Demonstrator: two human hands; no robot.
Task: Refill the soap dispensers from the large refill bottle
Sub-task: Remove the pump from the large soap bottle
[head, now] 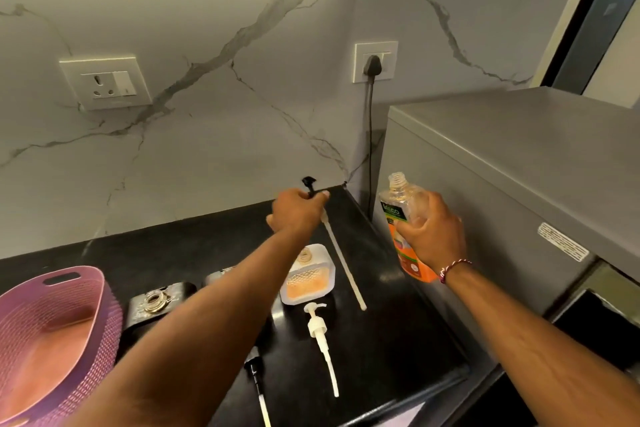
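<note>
My right hand (431, 234) grips the large refill bottle (398, 215), clear with an orange label, uncapped and held above the counter's right end. My left hand (294, 213) holds a black pump head (309, 184) whose long white dip tube (344, 263) hangs down over the counter. Below it stands a square clear dispenser (308, 279) with orange soap inside and its mouth open. A dark dispenser (157, 302) with an open metal neck stands to its left. A white pump (320, 329) and a black pump (256, 378) lie on the black counter (391, 340).
A pink ribbed basket (52, 333) sits at the counter's left end. A grey appliance (519, 184) stands right of the counter, its cord plugged into a wall socket (374, 62). Another socket (104, 81) is on the marble back wall. Part of a further object shows behind my left forearm.
</note>
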